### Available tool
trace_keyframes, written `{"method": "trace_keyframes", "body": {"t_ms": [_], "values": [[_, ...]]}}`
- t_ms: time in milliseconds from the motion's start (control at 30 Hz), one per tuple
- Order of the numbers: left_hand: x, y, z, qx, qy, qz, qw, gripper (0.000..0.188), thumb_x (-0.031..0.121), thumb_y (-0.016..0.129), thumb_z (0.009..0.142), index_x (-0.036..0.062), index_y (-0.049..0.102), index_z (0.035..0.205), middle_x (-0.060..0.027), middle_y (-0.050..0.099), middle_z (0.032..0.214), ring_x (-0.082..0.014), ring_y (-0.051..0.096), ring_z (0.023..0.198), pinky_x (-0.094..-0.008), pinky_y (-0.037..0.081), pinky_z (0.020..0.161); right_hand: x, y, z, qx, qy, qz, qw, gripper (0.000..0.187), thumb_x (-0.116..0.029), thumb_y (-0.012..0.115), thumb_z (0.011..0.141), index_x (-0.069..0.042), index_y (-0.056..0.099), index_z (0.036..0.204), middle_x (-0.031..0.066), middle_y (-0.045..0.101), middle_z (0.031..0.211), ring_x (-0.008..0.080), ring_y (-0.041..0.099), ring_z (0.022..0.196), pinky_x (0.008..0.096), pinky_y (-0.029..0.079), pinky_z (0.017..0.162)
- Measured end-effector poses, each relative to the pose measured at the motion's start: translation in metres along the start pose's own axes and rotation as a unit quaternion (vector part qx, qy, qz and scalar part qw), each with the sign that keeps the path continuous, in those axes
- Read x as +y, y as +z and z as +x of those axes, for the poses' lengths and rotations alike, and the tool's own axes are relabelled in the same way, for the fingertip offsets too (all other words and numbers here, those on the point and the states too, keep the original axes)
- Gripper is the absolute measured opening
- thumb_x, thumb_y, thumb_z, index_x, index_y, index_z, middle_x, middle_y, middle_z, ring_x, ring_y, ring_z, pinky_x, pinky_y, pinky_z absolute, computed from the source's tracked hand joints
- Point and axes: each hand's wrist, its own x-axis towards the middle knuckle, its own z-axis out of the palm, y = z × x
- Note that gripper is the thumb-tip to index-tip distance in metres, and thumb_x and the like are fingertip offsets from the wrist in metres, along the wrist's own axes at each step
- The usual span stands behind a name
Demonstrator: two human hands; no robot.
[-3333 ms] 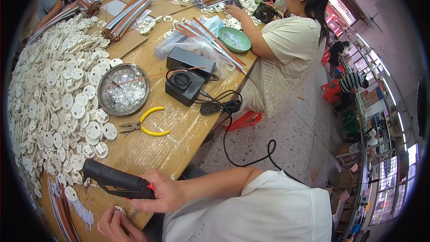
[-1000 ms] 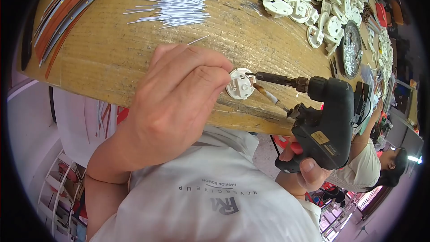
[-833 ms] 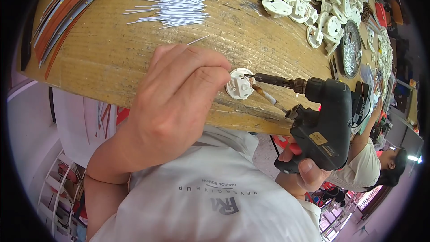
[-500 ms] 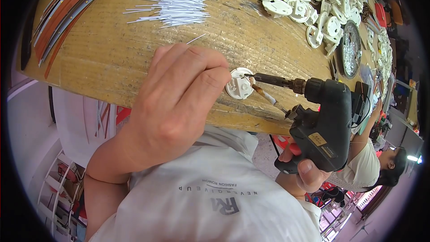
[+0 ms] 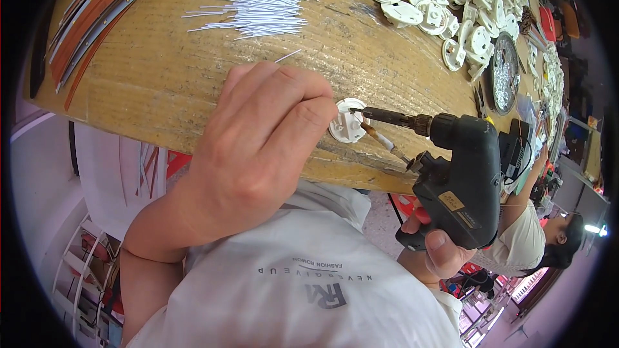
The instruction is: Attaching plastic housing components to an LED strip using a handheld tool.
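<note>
My right hand grips a black pistol-shaped soldering gun, a finger at its red trigger. The gun's dark tip meets a round white plastic disc lying on the wooden table. Below the tip, a thin feed tube with a browned end also points at the disc. My left hand is closed in a pinch at the disc's left edge; its fingertips hide what they hold. Just beyond its knuckles a short white wire shows, partly behind the hand.
Many thin white wires lie in a heap at the far middle. White plastic discs are piled at the far right, near a dark round dish and pliers. Orange and white strips lie far left. Another person sits at right.
The soldering gun has shifted slightly left relative to the disc, its tip still there. The left hand keeps its pinch; the whole view has shifted a little.
</note>
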Motion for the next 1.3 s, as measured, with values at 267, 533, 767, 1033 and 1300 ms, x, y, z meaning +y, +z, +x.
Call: {"method": "trace_keyframes", "body": {"t_ms": [267, 533, 767, 1033, 1300], "values": [[-0.001, 0.001, -0.001, -0.003, 0.002, 0.002, 1.0, 0.024, -0.009, 0.072, 0.076, 0.0, 0.064, 0.096, -0.0117, 0.065, 0.098, -0.029, 0.061, 0.083, -0.038, 0.046, 0.074, 0.001, -0.003, -0.001, 0.002, -0.015, -0.076, 0.997, 0.035, -0.027, 0.079, 0.069, 0.003, 0.07, 0.084, 0.0066, 0.067, 0.069, 0.0161, 0.062, 0.059, 0.0276, 0.048, 0.056], [-0.002, 0.0, -0.001, -0.001, 0.009, -0.012, 1.0, 0.024, -0.009, 0.072, 0.075, -0.0002, 0.064, 0.096, -0.0117, 0.065, 0.098, -0.0292, 0.061, 0.084, -0.0383, 0.046, 0.074, -0.005, -0.004, -0.002, 0.008, -0.018, -0.064, 0.998, 0.035, -0.025, 0.078, 0.07, 0.003, 0.07, 0.09, 0.007, 0.069, 0.073, 0.0164, 0.064, 0.061, 0.0277, 0.05, 0.059], [-0.002, 0.0, -0.003, 0.005, 0.008, -0.005, 1.0, 0.024, -0.009, 0.072, 0.075, -0.0001, 0.064, 0.096, -0.0117, 0.064, 0.098, -0.0295, 0.061, 0.084, -0.0385, 0.046, 0.075, -0.006, -0.003, -0.004, 0.009, 0.002, -0.027, 1.0, 0.041, -0.021, 0.077, 0.07, 0.006, 0.067, 0.1, 0.0092, 0.069, 0.078, 0.0158, 0.066, 0.064, 0.0261, 0.053, 0.06], [0.0, 0.0, -0.001, 0.003, 0.01, 0.002, 1.0, 0.026, -0.009, 0.072, 0.075, 0.0016, 0.063, 0.097, -0.0107, 0.065, 0.098, -0.0288, 0.061, 0.083, -0.0382, 0.044, 0.073, 0.002, 0.024, 0.0, 0.024, 0.046, 0.039, 0.998, 0.053, -0.037, 0.069, 0.076, 0.008, 0.061, 0.103, 0.023, 0.069, 0.087, 0.026, 0.068, 0.069, 0.0325, 0.057, 0.062], [0.002, 0.002, -0.001, 0.002, 0.045, -0.006, 0.999, 0.027, -0.008, 0.074, 0.072, 0.0029, 0.063, 0.095, -0.0084, 0.066, 0.097, -0.0273, 0.061, 0.081, -0.0393, 0.044, 0.072, 0.01, 0.043, 0.024, -0.021, 0.047, 0.141, 0.989, 0.06, -0.05, 0.06, 0.079, 0.006, 0.06, 0.101, 0.0376, 0.062, 0.115, 0.0472, 0.067, 0.104, 0.041, 0.06, 0.072]]}}
